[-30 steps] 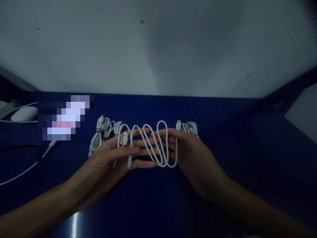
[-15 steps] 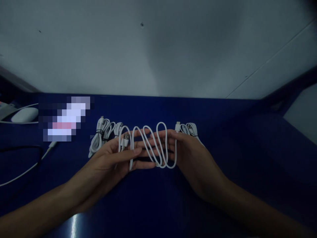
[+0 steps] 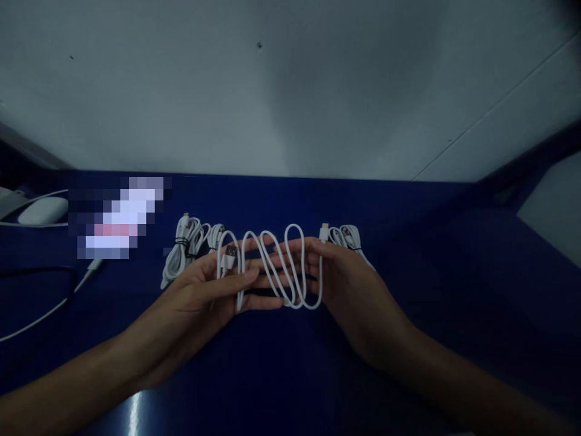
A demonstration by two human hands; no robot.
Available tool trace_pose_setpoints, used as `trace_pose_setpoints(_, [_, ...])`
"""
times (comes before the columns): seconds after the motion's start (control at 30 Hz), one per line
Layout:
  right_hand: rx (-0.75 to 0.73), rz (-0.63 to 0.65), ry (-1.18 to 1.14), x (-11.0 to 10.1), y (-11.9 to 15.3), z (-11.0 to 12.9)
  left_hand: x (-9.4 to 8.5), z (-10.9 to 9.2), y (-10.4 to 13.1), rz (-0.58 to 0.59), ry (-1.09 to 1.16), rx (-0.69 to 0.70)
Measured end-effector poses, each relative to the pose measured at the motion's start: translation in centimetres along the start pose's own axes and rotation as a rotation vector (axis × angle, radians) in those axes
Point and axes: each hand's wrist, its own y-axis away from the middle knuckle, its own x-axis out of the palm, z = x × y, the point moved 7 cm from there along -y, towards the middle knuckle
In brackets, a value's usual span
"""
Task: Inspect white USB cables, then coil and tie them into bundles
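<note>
A white USB cable (image 3: 297,260) lies in several loose zigzag loops across the fingers of both hands, above the blue table (image 3: 281,387). My left hand (image 3: 213,281) supports its left part, the thumb pressed over the loops near the metal USB-A plug. My right hand (image 3: 347,272) grips the other end, its small connector sticking up by the thumb. The fingertips of the two hands meet behind the loops. Behind my left hand are white cable bundles (image 3: 181,251) with black ties, and another tied bundle (image 3: 349,235) sits behind my right hand, partly hidden.
At the left, a pixelated bright device (image 3: 124,215) has a white cable plugged into its lower end. A white mouse-shaped object (image 3: 43,211) and a black cord (image 3: 40,270) lie farther left. A pale wall (image 3: 218,97) rises behind the table.
The USB-A plug has turned slightly at my left thumb. Otherwise both hands and the loops hold nearly the same pose; the whole view has shifted a little.
</note>
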Motion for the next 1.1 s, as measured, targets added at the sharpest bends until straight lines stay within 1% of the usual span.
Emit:
trace_pose_setpoints(0.3, [-0.001,0.03,-0.002,0.1,0.0,0.0,-0.1,-0.1,-0.1,0.028,-0.006,-0.001])
trace_pose_setpoints(0.47, [0.025,0.016,-0.013,0.0,0.0,-0.3,0.2,0.0,-0.1,0.034,-0.026,-0.014])
trace_pose_setpoints(0.77, [-0.048,0.055,0.005,0.8,0.3,0.7,0.1,0.3,-0.1,0.061,-0.036,-0.034])
trace_pose_setpoints(1.0, [0.049,0.129,-0.067,1.4,0.4,0.4,1.0,0.3,0.0,0.108,-0.033,-0.067])
trace_pose_setpoints(1.1, [0.043,0.157,-0.091,1.5,0.3,0.4,0.9,0.3,0.1,0.106,-0.036,-0.066])
